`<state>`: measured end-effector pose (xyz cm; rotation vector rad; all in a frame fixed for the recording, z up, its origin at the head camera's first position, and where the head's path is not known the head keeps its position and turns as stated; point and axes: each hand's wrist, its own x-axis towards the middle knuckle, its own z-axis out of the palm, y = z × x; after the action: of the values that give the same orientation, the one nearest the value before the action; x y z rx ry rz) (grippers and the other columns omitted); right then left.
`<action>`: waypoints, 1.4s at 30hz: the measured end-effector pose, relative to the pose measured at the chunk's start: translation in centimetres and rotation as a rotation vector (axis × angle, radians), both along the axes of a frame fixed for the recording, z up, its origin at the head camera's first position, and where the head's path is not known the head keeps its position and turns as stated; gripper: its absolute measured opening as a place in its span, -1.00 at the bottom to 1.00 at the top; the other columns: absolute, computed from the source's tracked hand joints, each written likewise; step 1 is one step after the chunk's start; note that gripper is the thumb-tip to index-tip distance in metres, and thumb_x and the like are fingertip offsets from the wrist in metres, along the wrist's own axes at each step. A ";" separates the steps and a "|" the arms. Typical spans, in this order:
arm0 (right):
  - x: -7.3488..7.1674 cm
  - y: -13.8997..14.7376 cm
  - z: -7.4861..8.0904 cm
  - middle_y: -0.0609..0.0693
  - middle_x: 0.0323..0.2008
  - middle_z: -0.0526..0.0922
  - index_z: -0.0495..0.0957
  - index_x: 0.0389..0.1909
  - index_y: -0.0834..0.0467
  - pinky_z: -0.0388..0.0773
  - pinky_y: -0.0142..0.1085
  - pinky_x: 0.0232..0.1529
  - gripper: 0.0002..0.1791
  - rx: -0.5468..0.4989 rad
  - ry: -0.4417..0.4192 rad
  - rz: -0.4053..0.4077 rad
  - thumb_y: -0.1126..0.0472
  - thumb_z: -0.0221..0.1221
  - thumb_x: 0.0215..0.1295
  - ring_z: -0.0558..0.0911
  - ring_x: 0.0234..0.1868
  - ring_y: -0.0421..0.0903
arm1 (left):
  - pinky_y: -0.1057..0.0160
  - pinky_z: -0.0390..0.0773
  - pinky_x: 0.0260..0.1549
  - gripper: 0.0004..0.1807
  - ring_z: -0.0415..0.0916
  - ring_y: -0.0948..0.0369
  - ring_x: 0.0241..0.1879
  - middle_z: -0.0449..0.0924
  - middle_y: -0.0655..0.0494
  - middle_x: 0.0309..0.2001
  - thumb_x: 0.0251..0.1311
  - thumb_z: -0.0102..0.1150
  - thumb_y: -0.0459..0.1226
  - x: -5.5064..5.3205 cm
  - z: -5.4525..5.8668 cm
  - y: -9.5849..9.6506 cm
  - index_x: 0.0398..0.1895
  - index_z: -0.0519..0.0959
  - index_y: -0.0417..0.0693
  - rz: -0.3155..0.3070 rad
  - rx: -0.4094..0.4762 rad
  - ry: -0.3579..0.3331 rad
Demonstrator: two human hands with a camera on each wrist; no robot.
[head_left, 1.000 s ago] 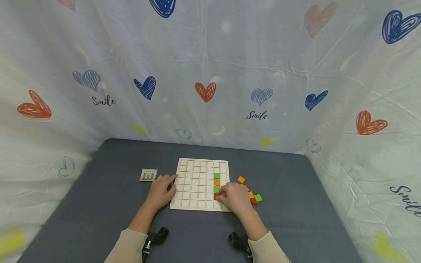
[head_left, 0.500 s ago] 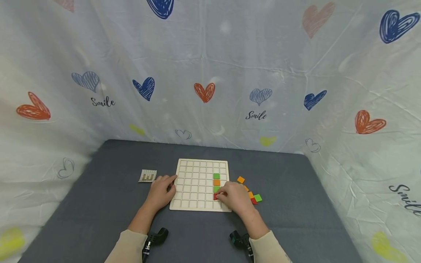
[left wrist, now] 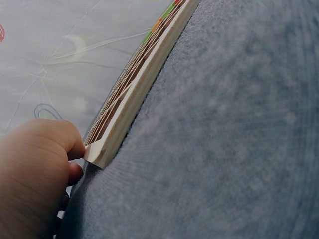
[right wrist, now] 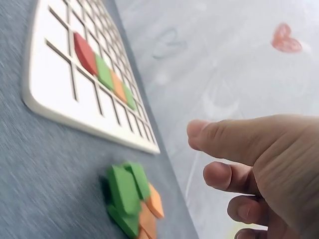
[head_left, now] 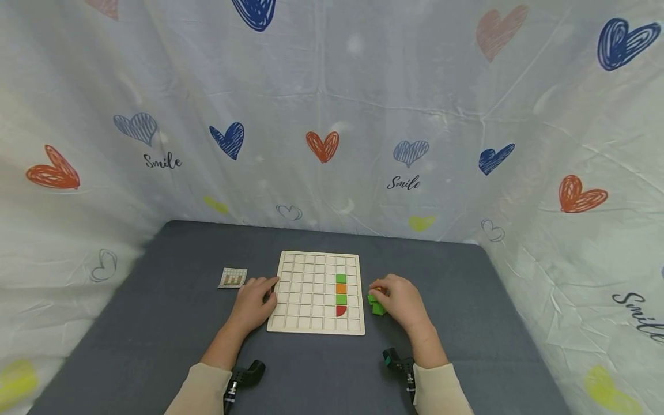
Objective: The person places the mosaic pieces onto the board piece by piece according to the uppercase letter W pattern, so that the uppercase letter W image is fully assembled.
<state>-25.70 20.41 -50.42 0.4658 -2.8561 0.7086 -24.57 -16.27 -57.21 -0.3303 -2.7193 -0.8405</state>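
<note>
A pale wooden grid board (head_left: 306, 305) lies mid-table, holding a column of pieces: a red rounded tile (head_left: 340, 311) nearest me, then green, an orange tile (head_left: 340, 288) and green again. My left hand (head_left: 254, 302) rests against the board's left edge; its index fingertip touches the rim, also seen in the left wrist view. Right of the board, my right hand (head_left: 404, 302) hovers by a loose heap of green tiles (right wrist: 124, 191) and orange tiles (right wrist: 155, 201). In the right wrist view its thumb and fingers stand apart with nothing between them. The hand hides part of the heap from the head view.
A small card with a printed grid (head_left: 232, 278) lies left of the board, near the left hand. The grey table (head_left: 207, 242) meets a white curtain (head_left: 363, 115) with hearts along its back and sides. Black camera mounts (head_left: 251, 373) project from the wrists.
My right hand has left the red piece on the board and moved right to the loose tiles. The red piece's rounded corner now shows. The left hand stays at the board's edge.
</note>
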 end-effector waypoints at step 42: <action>-0.4 3.2 0.0 -0.13 -0.42 0.51 0.73 -0.25 0.07 0.46 -0.17 -0.31 -0.77 -0.067 -0.288 0.028 0.21 0.54 0.08 0.47 -0.41 -0.13 | 0.06 0.15 -0.27 -0.57 0.15 0.20 -0.41 0.30 0.28 -0.45 0.36 0.15 -0.34 -0.1 -0.2 -0.1 0.28 0.61 -0.14 -0.004 -0.005 -0.005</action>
<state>-26.13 23.59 -50.40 0.4260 -3.0823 0.9433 -24.67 -16.40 -57.43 -0.3349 -2.7268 -0.8365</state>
